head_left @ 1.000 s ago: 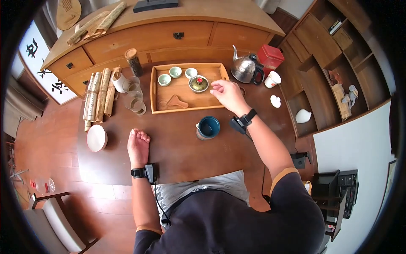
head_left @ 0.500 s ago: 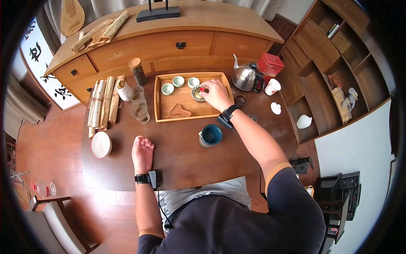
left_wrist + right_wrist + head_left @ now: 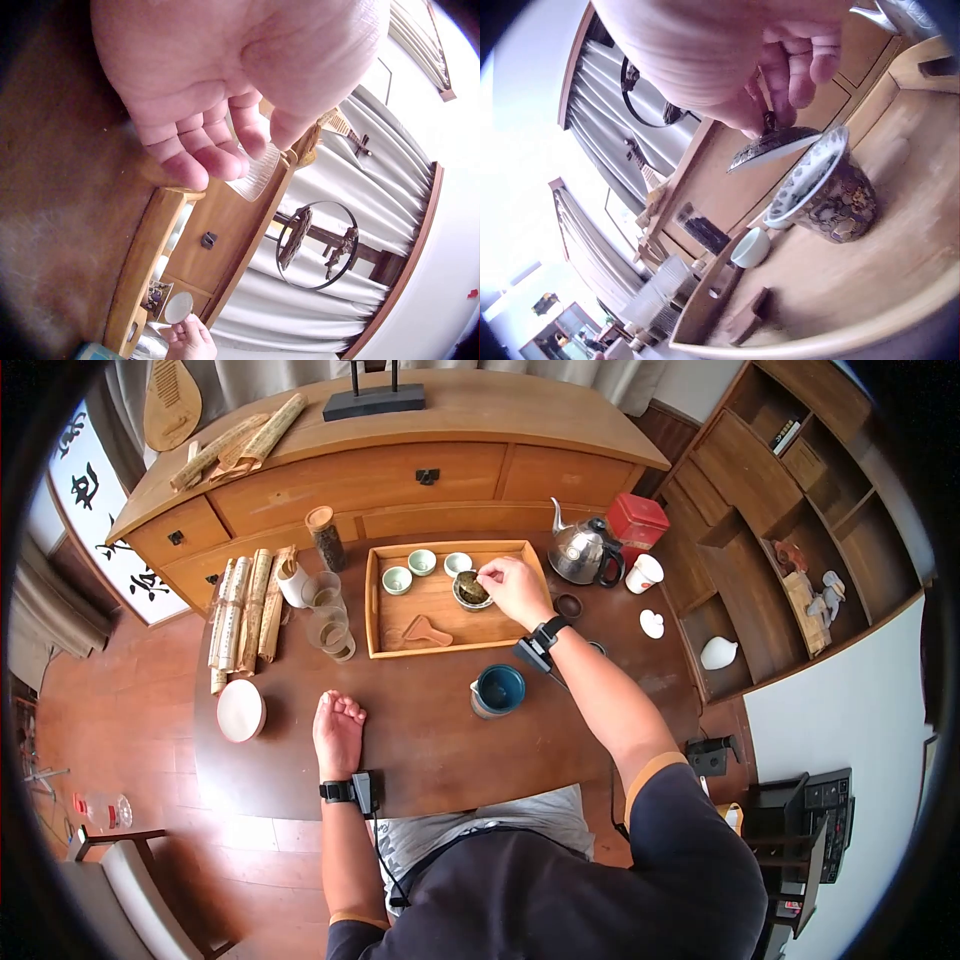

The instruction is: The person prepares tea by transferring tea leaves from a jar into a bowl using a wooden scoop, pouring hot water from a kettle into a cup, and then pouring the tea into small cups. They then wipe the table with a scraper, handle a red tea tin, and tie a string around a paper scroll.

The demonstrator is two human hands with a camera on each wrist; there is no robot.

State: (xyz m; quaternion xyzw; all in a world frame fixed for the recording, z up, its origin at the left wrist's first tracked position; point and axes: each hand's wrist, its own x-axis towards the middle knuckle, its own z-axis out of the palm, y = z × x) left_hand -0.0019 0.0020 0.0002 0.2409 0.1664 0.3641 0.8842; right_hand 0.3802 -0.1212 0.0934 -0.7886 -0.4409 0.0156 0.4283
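Note:
My right hand (image 3: 517, 592) pinches the knob of a dark patterned lid (image 3: 772, 148) between thumb and fingers. Tilted, with its pale underside showing, the lid hangs just above the patterned lidded teacup (image 3: 836, 206). That cup stands on the wooden tray (image 3: 373, 605), its white inner rim showing in the right wrist view. Palm up, my left hand (image 3: 338, 733) rests on the near part of the table with fingers loosely curled and nothing in it. A blue pitcher (image 3: 498, 691) stands between my forearms, in front of the tray.
Small pale green cups (image 3: 397, 580) and a wooden strainer holder (image 3: 426, 631) share the tray. A steel kettle (image 3: 585, 552) and a white paper cup (image 3: 645, 573) stand right; glasses (image 3: 330, 628), a bowl (image 3: 242, 710) and bamboo scrolls (image 3: 233, 610) are left.
My right hand has moved left from beside the lidded teacup to over it and taken the lid by its knob. The lid has come up off the cup and tipped. My left hand stays resting.

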